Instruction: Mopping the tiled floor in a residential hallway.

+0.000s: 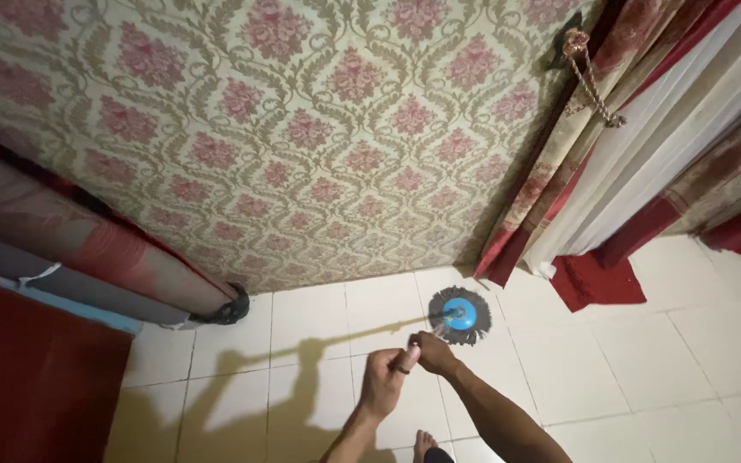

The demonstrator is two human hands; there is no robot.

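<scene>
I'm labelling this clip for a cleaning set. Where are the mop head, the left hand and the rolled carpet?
mop head (460, 314), head view, on its blue centre disc.
left hand (385, 380), head view, on the back of the hand.
rolled carpet (70, 236), head view, on its reddish side.

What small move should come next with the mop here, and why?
Probably a short pull of the mop head back toward the foot. Both hands, left hand and right hand, grip the handle, and the head sits near the wall by the curtain. The floor tiles between the head and the person look not yet reached.
</scene>
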